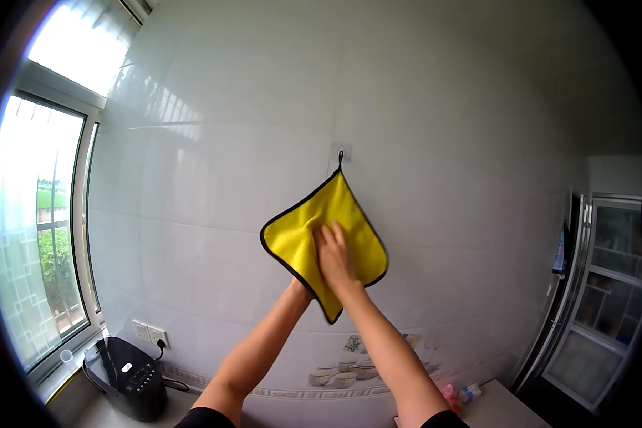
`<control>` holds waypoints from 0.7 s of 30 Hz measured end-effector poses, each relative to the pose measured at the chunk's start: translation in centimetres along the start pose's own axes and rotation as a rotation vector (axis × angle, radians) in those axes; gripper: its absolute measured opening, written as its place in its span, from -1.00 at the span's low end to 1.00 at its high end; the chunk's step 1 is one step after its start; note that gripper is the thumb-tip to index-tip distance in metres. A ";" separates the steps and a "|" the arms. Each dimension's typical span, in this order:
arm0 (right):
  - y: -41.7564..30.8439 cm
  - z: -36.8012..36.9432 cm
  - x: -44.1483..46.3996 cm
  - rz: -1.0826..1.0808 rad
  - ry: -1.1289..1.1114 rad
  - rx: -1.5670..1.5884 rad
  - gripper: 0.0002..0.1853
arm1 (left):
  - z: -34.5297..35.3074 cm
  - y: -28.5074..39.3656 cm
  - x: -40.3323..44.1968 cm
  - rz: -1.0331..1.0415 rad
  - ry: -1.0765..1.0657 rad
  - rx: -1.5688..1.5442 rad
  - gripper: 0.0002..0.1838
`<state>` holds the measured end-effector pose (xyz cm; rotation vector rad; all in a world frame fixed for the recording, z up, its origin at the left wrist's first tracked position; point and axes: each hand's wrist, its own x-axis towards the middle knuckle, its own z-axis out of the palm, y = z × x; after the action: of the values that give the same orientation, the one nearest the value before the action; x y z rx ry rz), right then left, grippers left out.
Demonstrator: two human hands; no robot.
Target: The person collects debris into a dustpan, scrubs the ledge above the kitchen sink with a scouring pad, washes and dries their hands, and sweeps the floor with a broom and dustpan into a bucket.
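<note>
Cloth (369,251) separates our right hand (336,258), flat on its front, from our left hand (300,287) behind — grip there we can't tell.

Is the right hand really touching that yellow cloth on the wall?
Touching: the head view shows the right hand with its fingers laid against the front of the yellow cloth.

Two hands (335,257), one yellow cloth (289,239), one black appliance (130,385), two wall plates (141,330).

We see a blown-out window (32,214) at nine o'clock, glare on the wall (442,128) at ten, bowed, blackened edges.
</note>
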<state>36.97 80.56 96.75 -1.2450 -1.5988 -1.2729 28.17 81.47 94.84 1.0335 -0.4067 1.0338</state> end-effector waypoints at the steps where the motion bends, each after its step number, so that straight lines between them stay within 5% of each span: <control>1: -0.2 0.2 -0.1 0.181 -0.075 0.339 -0.65 | 0.0 0.0 0.3 -0.019 0.087 0.085 -0.49; 4: -0.3 0.7 -0.3 0.725 -0.283 1.365 -0.61 | -1.6 0.6 3.0 -0.333 0.318 0.433 -0.47; 6: 0.1 0.9 -0.6 1.080 -0.417 2.061 -0.57 | -1.3 0.0 3.8 -0.281 0.465 0.449 -0.50; 8: 1.0 -0.2 -1.2 0.518 -0.578 1.369 -0.65 | -4.7 -1.9 7.1 -0.228 0.514 0.470 -0.47; 9: 1.3 -1.0 -1.6 0.272 -0.520 0.957 -0.71 | -4.5 -1.2 7.0 -0.073 0.481 0.726 -0.45; 10: 0.2 -5.8 -1.5 -0.097 -0.590 0.247 -0.75 | -4.6 -0.2 6.9 0.083 0.437 0.979 -0.44; 11: -1.1 -6.6 -3.0 -0.087 -0.204 0.477 -0.77 | -5.6 1.5 7.5 0.059 0.496 1.006 -0.44; 14: -2.6 -7.4 -5.4 0.156 -0.057 0.887 -0.53 | -6.6 1.4 7.2 0.156 0.401 0.744 -0.50; 18: -0.1 -4.3 -4.3 0.531 0.009 1.382 -0.28 | 2.0 -3.2 0.6 0.085 0.326 0.610 -0.61; 20: 1.6 -4.6 -4.3 0.833 -0.147 1.823 -0.30 | 4.5 -4.6 -1.1 0.443 0.506 1.157 -0.65; 21: 2.5 -5.9 -4.4 0.858 -0.280 1.886 -0.30 | 5.1 -4.4 -1.5 0.378 0.392 0.852 -0.69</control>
<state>40.42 73.91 94.72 -0.5326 -1.2842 0.9546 32.01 75.85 94.06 1.4839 0.2060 1.7884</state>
